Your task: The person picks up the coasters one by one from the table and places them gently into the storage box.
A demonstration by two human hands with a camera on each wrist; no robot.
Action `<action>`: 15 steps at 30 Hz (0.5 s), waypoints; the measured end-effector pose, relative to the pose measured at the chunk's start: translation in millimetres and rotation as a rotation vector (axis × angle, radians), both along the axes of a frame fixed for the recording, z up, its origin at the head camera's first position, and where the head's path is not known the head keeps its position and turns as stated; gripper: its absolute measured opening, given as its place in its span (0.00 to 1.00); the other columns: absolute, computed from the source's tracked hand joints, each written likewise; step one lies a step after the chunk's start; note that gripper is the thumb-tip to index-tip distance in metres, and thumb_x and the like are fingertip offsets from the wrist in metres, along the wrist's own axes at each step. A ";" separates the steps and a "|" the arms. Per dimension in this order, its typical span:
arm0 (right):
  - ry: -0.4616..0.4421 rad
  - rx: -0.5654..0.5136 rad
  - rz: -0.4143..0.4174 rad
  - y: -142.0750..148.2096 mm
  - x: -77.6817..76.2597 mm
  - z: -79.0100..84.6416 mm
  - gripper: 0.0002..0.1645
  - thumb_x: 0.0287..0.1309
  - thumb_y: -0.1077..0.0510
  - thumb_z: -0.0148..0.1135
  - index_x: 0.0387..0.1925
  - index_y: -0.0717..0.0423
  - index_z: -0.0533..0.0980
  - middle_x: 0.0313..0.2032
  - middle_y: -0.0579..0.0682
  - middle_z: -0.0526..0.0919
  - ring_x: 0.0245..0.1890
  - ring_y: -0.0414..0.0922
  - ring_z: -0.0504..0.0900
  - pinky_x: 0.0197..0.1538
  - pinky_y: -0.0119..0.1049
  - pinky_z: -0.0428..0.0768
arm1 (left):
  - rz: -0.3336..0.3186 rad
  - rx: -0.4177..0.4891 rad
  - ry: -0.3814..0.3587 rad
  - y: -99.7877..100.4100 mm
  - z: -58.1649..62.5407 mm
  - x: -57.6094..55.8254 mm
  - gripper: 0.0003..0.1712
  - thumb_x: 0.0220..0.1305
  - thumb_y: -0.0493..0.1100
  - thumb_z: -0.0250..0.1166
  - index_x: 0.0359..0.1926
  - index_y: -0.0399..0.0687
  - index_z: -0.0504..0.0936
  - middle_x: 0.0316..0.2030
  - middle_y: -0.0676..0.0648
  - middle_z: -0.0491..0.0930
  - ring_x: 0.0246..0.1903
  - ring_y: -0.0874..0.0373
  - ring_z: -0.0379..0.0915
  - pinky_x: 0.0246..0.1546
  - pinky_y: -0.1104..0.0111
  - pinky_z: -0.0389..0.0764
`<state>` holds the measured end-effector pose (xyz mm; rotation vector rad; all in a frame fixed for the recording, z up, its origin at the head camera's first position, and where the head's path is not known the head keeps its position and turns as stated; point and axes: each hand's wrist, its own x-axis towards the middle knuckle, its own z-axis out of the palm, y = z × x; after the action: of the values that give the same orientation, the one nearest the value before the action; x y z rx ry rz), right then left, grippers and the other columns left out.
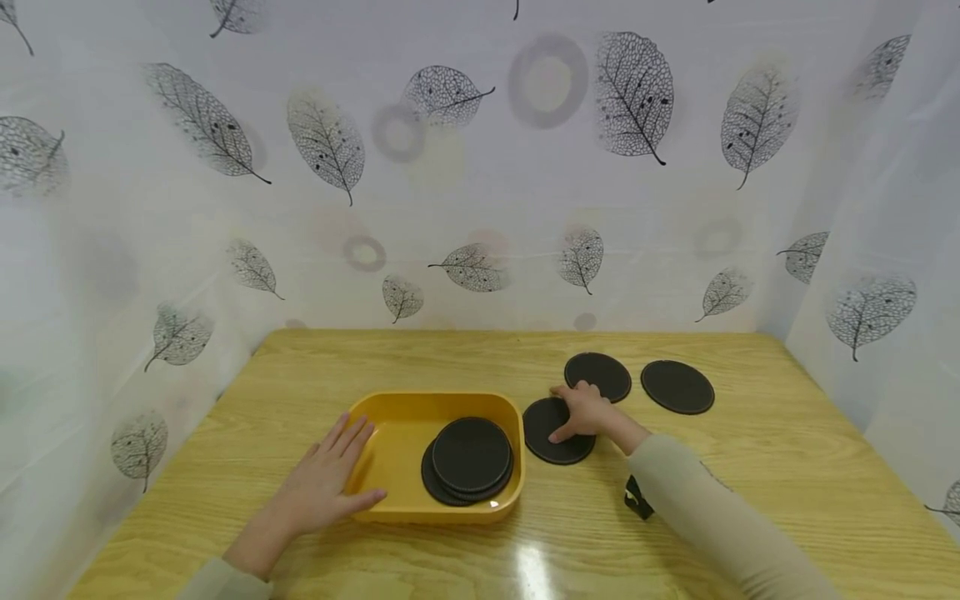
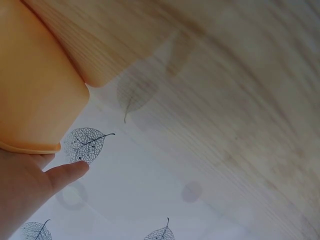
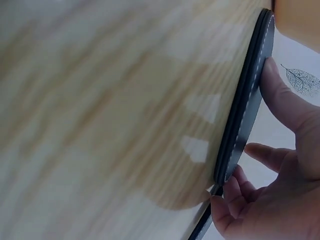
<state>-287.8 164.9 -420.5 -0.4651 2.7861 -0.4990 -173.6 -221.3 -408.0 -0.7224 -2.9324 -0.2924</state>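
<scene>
My left hand [image 1: 321, 479] lies with straight, spread fingers on the left side of a yellow plastic tray [image 1: 390, 471]. Inside the tray, toward its right, several round black coasters [image 1: 472, 454] are stacked slightly askew. Just right of the tray, my right hand [image 1: 591, 414] touches a black coaster stack [image 1: 542, 432], thumb on the upper face and fingers spread near the far edge. Seen from the right wrist, this stack [image 3: 248, 112] shows layered edges and pale stitching; the thumb [image 3: 280, 95] rests on its face, other fingertips by its edge.
Behind the right hand lies another black coaster [image 1: 600, 375], with one more coaster [image 1: 677, 387] farther right. A small black object [image 1: 637, 500] is partly hidden by the right sleeve. The wooden table [image 1: 420, 358] ends at a leaf-print curtain [image 1: 480, 183].
</scene>
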 end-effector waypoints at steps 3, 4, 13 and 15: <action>0.001 -0.016 -0.022 -0.5 0.5 0.3 0.50 0.34 0.45 0.72 0.60 0.58 0.63 0.47 0.65 0.64 0.47 0.62 0.63 0.42 0.56 0.66 | 0.001 -0.007 0.004 0.1 0.3 0.0 0.49 0.53 0.66 0.55 0.65 0.36 0.54 0.64 0.38 0.50 0.64 0.42 0.38 0.48 0.41 0.60; 0.001 -0.026 -0.029 -0.6 0.8 0.5 0.51 0.33 0.45 0.73 0.60 0.58 0.62 0.46 0.66 0.63 0.46 0.62 0.63 0.42 0.55 0.67 | 0.002 -0.008 0.004 0.1 0.3 0.0 0.49 0.53 0.66 0.55 0.65 0.36 0.54 0.64 0.38 0.50 0.64 0.42 0.38 0.48 0.41 0.60; 0.029 -0.118 -0.013 4.5 5.3 4.2 0.49 0.35 0.49 0.73 0.60 0.61 0.62 0.48 0.67 0.63 0.47 0.63 0.64 0.43 0.52 0.68 | 0.004 -0.009 -0.003 0.8 1.3 0.4 0.49 0.53 0.66 0.55 0.64 0.36 0.54 0.64 0.39 0.51 0.64 0.42 0.38 0.48 0.41 0.60; 0.025 -0.166 0.012 8.6 4.8 6.8 0.47 0.37 0.53 0.72 0.60 0.62 0.62 0.51 0.68 0.64 0.50 0.64 0.64 0.46 0.53 0.68 | 0.003 -0.008 -0.001 1.0 1.0 0.2 0.49 0.53 0.66 0.55 0.64 0.36 0.54 0.64 0.38 0.51 0.64 0.42 0.38 0.48 0.41 0.60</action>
<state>-283.0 173.5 -413.8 -0.5269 2.7762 -0.7302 -173.4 -220.3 -407.0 -0.7189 -2.9373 -0.2813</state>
